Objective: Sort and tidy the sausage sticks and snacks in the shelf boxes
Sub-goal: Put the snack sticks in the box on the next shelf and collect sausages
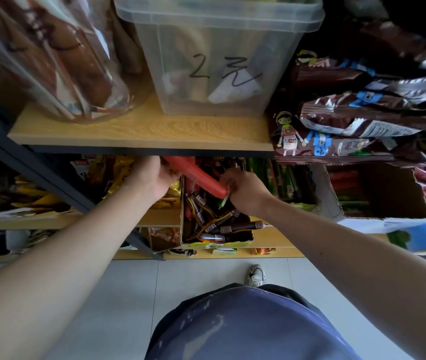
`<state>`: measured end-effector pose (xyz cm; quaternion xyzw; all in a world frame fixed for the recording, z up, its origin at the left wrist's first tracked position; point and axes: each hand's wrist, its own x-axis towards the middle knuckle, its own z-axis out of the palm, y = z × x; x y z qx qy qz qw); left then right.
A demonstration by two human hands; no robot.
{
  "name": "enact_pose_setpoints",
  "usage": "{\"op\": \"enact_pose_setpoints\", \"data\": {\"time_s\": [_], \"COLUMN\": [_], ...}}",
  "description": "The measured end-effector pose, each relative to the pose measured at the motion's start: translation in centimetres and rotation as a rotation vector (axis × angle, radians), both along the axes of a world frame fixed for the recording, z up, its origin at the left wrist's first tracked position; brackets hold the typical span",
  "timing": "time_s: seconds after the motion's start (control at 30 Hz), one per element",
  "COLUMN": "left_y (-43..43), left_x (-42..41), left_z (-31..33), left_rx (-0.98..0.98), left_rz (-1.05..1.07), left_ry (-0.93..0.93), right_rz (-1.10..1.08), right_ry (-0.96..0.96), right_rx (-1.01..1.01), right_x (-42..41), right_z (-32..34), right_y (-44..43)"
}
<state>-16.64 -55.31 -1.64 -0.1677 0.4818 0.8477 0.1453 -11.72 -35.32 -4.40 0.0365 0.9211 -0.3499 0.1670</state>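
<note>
By my judgement the sorting is somewhere in the middle. The open cardboard box (217,244) on the lower shelf holds a jumble of dark sausage sticks (232,226) lying crosswise and at odd angles, so it is not yet tidy. To its left, gold packets (118,172) sit in a loose heap. To its right, green sticks (279,180) stand in a row that seems more orderly, and a torn box (378,203) further right holds more red sticks. How much of the shelf is already sorted cannot be told.

The red sausage stick (199,178) is the item being handled. It hangs over the back of the open box, just under the edge of the upper shelf board (141,131), slanting down from left to right. The left hand (152,178) has its grip wrapped round the far, upper end, fingers curled over it. The right hand (245,190) has its grip closed on the near, lower end. A small pale green tip shows just below it, and I cannot tell what that belongs to.

The stick is long, smooth and bright orange-red, quite unlike the dark, labelled sticks beneath it. It probably belongs elsewhere, perhaps with the red ones at the right.

On the upper shelf stand a clear tub (219,61) with handwriting on it, a round jar (50,61) of brown sausages, and brown snack bags (349,113).
</note>
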Motion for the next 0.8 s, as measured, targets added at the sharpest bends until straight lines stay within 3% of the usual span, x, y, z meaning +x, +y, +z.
{"op": "enact_pose_setpoints", "data": {"time_s": [0.13,0.23,0.4,0.5,0.8], "left_y": [-1.1,-2.4,-4.1,-4.9,-5.9], "left_x": [1.6,4.2,8.5,9.9,10.3], "left_z": [0.2,0.0,-1.5,-2.5,-3.1], "left_rx": [0.213,0.350,0.315,0.302,0.344], "left_rz": [0.160,0.152,0.029,-0.032,0.051], "left_ry": [-0.208,-0.380,-0.554,-0.600,-0.615], "right_rz": [-0.095,-0.098,-0.158,-0.303,-0.554], "right_ry": [-0.018,-0.114,-0.245,-0.283,-0.366], "right_rx": [-0.163,-0.246,-0.200,-0.186,-0.500], "right_x": [-1.3,-2.8,-4.7,-5.5,-6.2], "right_z": [0.2,-0.6,-2.1,-2.8,-1.9], "right_y": [-2.0,-4.8,-8.5,-9.4,-8.8]}}
